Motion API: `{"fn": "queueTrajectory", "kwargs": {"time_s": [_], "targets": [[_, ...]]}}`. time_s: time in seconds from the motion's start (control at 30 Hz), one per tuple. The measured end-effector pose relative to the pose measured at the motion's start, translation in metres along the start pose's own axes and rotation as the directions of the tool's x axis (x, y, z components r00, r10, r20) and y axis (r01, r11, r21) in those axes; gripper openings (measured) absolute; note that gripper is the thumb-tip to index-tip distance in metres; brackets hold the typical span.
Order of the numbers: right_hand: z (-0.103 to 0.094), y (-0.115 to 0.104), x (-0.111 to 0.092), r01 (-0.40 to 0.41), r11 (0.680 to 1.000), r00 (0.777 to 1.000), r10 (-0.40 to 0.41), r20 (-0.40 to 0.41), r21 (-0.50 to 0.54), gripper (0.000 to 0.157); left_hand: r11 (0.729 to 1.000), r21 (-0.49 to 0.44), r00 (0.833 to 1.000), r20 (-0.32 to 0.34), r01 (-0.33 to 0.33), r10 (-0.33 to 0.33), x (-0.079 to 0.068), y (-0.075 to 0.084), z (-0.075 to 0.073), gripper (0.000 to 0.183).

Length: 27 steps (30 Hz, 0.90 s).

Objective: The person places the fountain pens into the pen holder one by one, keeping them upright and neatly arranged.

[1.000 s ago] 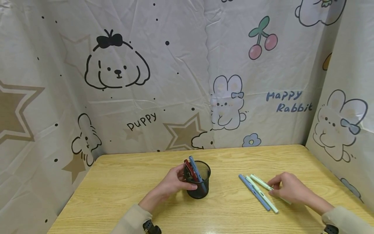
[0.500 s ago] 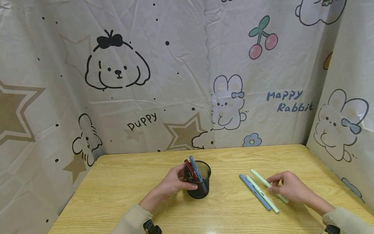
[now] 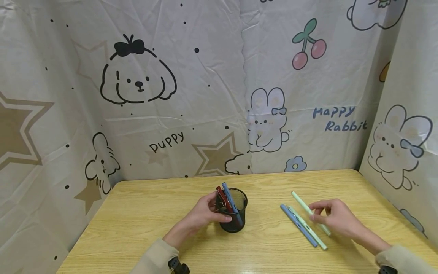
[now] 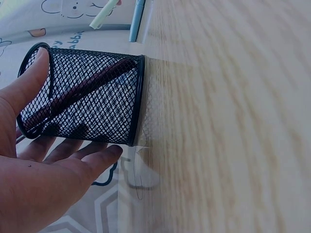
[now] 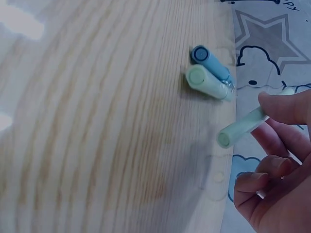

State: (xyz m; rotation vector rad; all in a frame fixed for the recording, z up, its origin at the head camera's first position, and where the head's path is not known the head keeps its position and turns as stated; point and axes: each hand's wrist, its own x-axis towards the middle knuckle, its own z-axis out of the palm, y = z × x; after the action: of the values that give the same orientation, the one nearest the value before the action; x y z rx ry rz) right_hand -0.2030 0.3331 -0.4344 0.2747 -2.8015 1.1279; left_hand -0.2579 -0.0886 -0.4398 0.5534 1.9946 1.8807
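Currently gripping a black mesh cup upright on the table with the left hand, with a dark red pen and a blue pen leaning inside. Pinching a pale green pen above the table with the right hand, near another green pen and a second blue pen lying side by side.

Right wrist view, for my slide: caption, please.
Right hand pinching a green pen near a blue pen and second green pen.
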Motion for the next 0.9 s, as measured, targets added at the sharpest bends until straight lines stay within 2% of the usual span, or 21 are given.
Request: {"fn": "queueTrajectory", "kwargs": {"time_s": [0.37, 0.9], "targets": [[0.008, -0.015, 0.004, -0.008, 0.998, 0.999, 0.011, -0.048, 0.064, 0.028, 1.0, 0.0, 1.0, -0.006, 0.004, -0.004, 0.0, 0.001, 0.0, 0.071], [0.019, -0.042, 0.007, -0.026, 0.985, 0.999, 0.034, -0.041, 0.173, 0.033, 1.0, -0.002, 1.0, -0.003, 0.009, -0.009, -0.001, 0.001, 0.0, 0.072]]}}
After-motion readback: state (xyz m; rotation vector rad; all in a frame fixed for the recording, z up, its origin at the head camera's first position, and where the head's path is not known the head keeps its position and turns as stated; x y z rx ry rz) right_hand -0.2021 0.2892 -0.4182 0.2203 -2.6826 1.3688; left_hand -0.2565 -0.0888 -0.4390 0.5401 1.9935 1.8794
